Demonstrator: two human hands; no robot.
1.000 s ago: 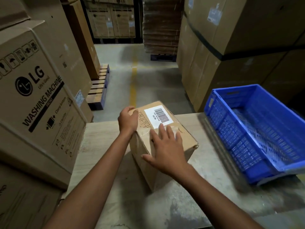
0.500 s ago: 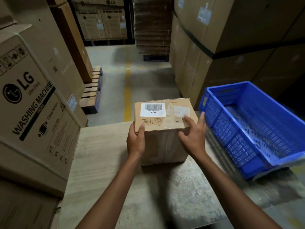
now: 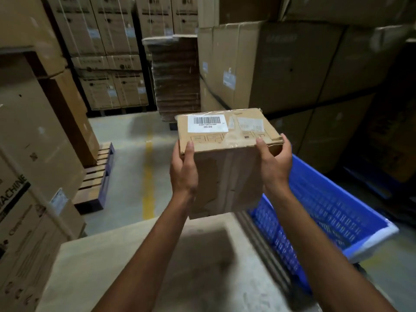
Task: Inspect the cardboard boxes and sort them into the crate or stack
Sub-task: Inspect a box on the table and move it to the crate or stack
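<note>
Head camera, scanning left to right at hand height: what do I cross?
Washing machine carton → wooden pallet → yellow floor line → left hand → cardboard box held off the table → right hand → blue crate.

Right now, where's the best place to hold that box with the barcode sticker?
Hold the cardboard box by its opposite sides near the top edge, coming in from left and right, as the left hand and right hand do. It looks too broad for one hand, and its flat sides give palms a firm press.
</note>
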